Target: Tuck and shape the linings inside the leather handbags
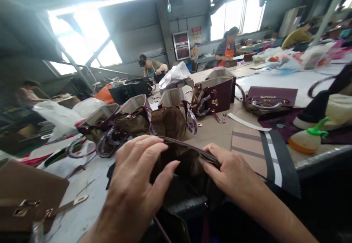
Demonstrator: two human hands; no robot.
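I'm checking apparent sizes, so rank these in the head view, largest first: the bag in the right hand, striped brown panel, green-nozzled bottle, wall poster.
1. Bag in the right hand, though partly hidden
2. Striped brown panel
3. Green-nozzled bottle
4. Wall poster; it is far off, so its true rank is unsure

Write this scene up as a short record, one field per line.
Left hand: thumb and fingers apart, at the left side of the open bag; contact unclear
Right hand: pinching the bag's rim
Bag state: mouth open, dark inside
Beyond the hands: several bags with plastic-wrapped handles, including a brown one
Far left: brown flap with metal fittings
Right side: striped panel; bottle with green nozzle and orange liquid
Background: people at worktables, one in an orange apron; bright windows
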